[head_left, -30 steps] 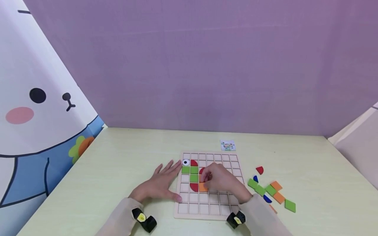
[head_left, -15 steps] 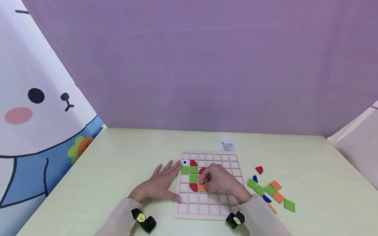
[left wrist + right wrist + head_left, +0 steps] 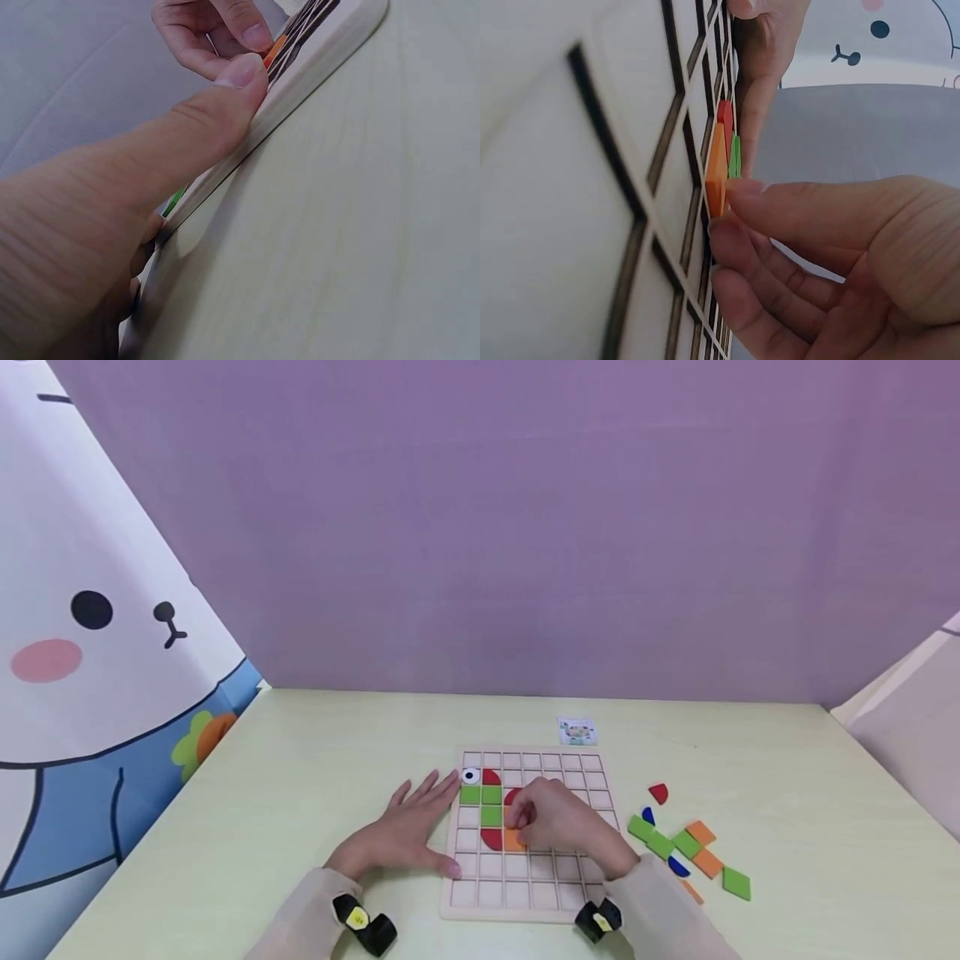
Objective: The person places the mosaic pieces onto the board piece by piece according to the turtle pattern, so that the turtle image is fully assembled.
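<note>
A pale wooden grid board (image 3: 492, 892) lies on the table. My left hand (image 3: 403, 837) is spread along its left edge, its thumb (image 3: 191, 131) touching the rim. Over the middle of the board, my right hand (image 3: 561, 817) has curled fingers; in the right wrist view its thumb and forefinger pinch an orange tile (image 3: 715, 161) at the grid. Another orange tile (image 3: 513, 840) lies in a cell just below. Beside them are green tiles (image 3: 491, 816), red rounded tiles (image 3: 491, 840) and a white eye tile (image 3: 470, 776). The right hand hides part of the grid.
Loose tiles lie right of the board: green squares (image 3: 660, 844), orange pieces (image 3: 707, 863), blue rounded pieces (image 3: 678, 866), a red rounded piece (image 3: 658, 793) and a green diamond (image 3: 737, 883). A small picture card (image 3: 577, 732) sits behind the board. A purple wall (image 3: 525, 568) stands beyond.
Both hands stay in nearly the same place, the right one still working at the orange tiles. The head view shifts very slightly; the loose tiles have not moved.
</note>
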The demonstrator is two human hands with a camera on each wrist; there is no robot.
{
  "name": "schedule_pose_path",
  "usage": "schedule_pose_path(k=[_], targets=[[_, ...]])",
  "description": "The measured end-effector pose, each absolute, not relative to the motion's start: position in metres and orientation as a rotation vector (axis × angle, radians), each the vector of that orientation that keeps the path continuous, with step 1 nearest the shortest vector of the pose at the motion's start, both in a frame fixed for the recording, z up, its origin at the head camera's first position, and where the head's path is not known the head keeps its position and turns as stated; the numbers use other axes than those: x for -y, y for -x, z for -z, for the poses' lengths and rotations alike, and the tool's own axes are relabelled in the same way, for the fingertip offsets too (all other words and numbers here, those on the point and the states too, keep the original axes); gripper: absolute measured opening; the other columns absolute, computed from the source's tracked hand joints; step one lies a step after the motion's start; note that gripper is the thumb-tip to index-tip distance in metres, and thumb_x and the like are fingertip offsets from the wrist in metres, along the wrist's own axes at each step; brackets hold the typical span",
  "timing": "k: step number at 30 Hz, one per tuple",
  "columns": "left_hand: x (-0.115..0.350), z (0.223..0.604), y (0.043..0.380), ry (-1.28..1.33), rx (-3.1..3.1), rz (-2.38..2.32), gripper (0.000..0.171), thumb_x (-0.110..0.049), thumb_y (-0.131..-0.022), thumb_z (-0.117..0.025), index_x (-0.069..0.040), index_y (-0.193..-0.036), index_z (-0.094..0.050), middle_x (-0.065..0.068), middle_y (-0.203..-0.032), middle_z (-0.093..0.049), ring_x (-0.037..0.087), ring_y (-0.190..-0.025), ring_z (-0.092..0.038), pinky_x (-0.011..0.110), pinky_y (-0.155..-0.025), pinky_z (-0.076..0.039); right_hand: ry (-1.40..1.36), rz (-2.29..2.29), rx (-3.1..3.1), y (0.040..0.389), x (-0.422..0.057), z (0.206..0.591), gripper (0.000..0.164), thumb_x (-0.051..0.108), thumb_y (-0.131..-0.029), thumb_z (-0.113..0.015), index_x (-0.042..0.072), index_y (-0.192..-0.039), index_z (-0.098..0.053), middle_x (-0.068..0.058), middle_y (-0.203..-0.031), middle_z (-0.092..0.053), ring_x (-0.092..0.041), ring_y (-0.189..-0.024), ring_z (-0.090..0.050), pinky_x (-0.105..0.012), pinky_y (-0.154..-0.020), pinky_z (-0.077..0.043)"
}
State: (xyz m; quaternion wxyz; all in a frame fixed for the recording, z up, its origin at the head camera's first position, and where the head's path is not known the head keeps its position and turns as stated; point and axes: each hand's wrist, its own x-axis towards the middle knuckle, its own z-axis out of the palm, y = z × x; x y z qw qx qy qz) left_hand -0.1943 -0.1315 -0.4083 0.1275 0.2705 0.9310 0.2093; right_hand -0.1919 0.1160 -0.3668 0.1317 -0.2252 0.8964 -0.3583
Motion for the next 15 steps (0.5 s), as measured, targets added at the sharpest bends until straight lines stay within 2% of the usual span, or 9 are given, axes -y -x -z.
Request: schedule_pose_path(k=[15], targets=[[0.132,0.409,0.193,-0.771,-2.719,-0.595,0.115,-0.068,-0.070,-0.069,-0.013,-0.154,-0.012,0.001,-0.162,-0.006,0.029,-0.149,0.003,0.059,-0.116,0.004,0.640,1.004,-2.690,0.194,-0.141,0.361,0.013,-0.006,-0.080,-0.067,0.007,-0.080,-0.069,0.001,-0.076,-0.062,-0.013,-0.069,-0.051,-0.024,-0.063,-0.045]])
